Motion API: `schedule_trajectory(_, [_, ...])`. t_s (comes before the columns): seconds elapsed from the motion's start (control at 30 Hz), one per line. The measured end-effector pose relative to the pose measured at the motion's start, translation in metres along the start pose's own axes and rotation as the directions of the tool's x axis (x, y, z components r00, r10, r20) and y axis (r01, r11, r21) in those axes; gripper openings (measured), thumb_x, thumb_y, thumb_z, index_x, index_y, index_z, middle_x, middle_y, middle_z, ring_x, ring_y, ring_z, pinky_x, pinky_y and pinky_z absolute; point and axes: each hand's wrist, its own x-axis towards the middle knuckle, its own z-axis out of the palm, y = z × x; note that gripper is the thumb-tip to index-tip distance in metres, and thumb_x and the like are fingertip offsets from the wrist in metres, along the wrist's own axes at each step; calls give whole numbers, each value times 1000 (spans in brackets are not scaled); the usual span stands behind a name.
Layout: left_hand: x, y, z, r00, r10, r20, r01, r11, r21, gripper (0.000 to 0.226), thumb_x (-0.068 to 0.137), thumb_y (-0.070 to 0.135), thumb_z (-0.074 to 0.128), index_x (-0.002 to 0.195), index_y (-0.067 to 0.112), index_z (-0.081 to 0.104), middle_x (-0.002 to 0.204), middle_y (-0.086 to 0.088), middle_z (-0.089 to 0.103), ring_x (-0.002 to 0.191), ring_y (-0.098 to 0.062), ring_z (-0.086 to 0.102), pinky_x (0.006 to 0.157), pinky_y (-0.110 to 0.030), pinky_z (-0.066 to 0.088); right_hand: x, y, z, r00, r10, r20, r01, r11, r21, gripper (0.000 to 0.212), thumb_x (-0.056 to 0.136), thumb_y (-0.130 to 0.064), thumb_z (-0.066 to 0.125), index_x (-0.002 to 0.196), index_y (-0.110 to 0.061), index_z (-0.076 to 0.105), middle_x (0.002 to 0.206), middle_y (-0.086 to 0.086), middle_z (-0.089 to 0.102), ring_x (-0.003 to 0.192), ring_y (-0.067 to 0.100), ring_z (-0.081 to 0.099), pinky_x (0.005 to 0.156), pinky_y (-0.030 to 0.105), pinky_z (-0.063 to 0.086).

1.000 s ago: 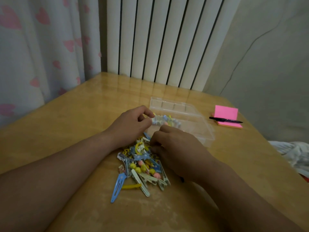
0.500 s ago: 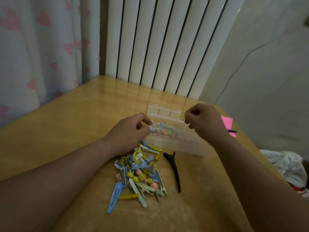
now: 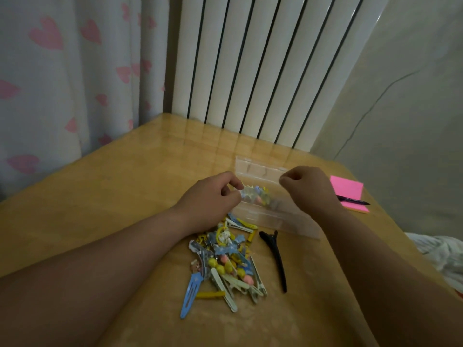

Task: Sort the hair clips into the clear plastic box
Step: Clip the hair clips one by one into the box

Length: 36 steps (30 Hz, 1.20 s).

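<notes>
plenty of hair clips (image 3: 225, 259) sit heaped on the table (image 3: 100, 196) right in front of you, yellows, blues and whites all tangled, with a blue snap clip (image 3: 191, 294) poking out at the near left and a long black clip (image 3: 274, 256) lying on its own just to the right of the heap. just beyond the pile is the clear plastic box (image 3: 280, 220), open to you. your left hand (image 3: 213, 196) pinches a little bunch of clips (image 3: 255, 196) at the box's left side, thumb and fingertips closed on one end of it. your right hand (image 3: 308, 186) hangs over the box's right part, fingers curled tight, and you can't tell whether anything is caught between them. off to the right, pink sticky notes (image 3: 349, 194) with a pen (image 3: 353, 200) across them. behind the table, a white radiator (image 3: 263, 71), and a heart-print curtain (image 3: 62, 71) to its left.
</notes>
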Motion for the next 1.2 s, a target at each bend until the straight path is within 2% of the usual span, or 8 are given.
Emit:
schedule_trajectory(0.1, [-1, 2, -1, 1000, -1, 0, 1, 1000, 12, 15, 103, 32, 58, 115, 31, 66, 83, 4, 61, 66, -12, 54, 61, -32, 44, -41, -11, -9, 985, -135, -106, 150, 978, 146, 14, 103, -31, 65, 106, -25, 76, 95, -15, 71, 88, 2, 66, 77, 26, 55])
schedule_trajectory(0.2, [-1, 4, -1, 1000, -3, -3, 3, 1000, 15, 15, 103, 32, 58, 116, 31, 66, 85, -1, 63, 67, -16, 54, 62, -36, 44, -78, -21, -14, 964, -266, 19, 253, 935, 248, 10, 101, -29, 67, 102, -30, 77, 89, -15, 73, 81, 0, 67, 69, 17, 51])
schedule_trajectory(0.33, [-1, 3, -2, 1000, 6, -3, -6, 1000, 13, 16, 103, 30, 59, 116, 28, 67, 83, -3, 62, 69, -17, 55, 64, -36, 45, -94, -26, -16, 870, -373, 323, 366, 927, 84, 16, 101, -27, 69, 111, -38, 77, 100, -22, 71, 88, -3, 64, 74, 16, 52])
schedule_trajectory(0.47, [0, 3, -2, 1000, 5, -15, -5, 1000, 14, 15, 102, 29, 60, 114, 29, 69, 81, -3, 62, 69, -16, 55, 65, -36, 45, -99, -30, -14, 799, -409, 441, 475, 879, -46, 23, 102, -30, 67, 121, -39, 75, 111, -24, 70, 93, -4, 61, 78, 14, 48])
schedule_trajectory(0.6, [-1, 4, -2, 1000, 1, -17, -1, 1000, 17, 15, 102, 29, 60, 114, 29, 69, 79, 0, 61, 67, -14, 54, 65, -36, 45, -102, -33, -17, 766, -410, 496, 463, 886, 19, 12, 101, -40, 66, 107, -36, 76, 94, -20, 71, 84, -1, 65, 76, 24, 56])
schedule_trajectory(0.73, [-1, 5, -2, 1000, 2, -21, -2, 1000, 18, 15, 102, 29, 60, 114, 30, 69, 83, -4, 63, 70, -15, 56, 67, -38, 47, -104, -37, -20, 730, -414, 543, 421, 899, 119, 16, 93, -50, 75, 100, -37, 71, 85, -15, 68, 76, -1, 63, 62, 14, 49])
schedule_trajectory(0.93, [-1, 5, -2, 1000, 3, -16, -2, 1000, 19, 15, 102, 30, 59, 114, 31, 69, 89, -10, 67, 69, -15, 56, 67, -37, 46, -102, -35, -14, 705, -414, 576, 443, 891, 98, 6, 98, -34, 73, 101, -29, 74, 89, -12, 71, 83, 2, 65, 69, 12, 50])
schedule_trajectory(1.2, [0, 4, -2, 1000, 13, -19, -13, 1000, 13, 14, 102, 28, 60, 113, 30, 69, 82, -5, 64, 68, -13, 54, 67, -39, 47, -97, -31, -20, 757, -416, 504, 353, 909, 220, 8, 100, -28, 70, 92, -29, 71, 87, -6, 72, 75, 7, 66, 72, 31, 57])
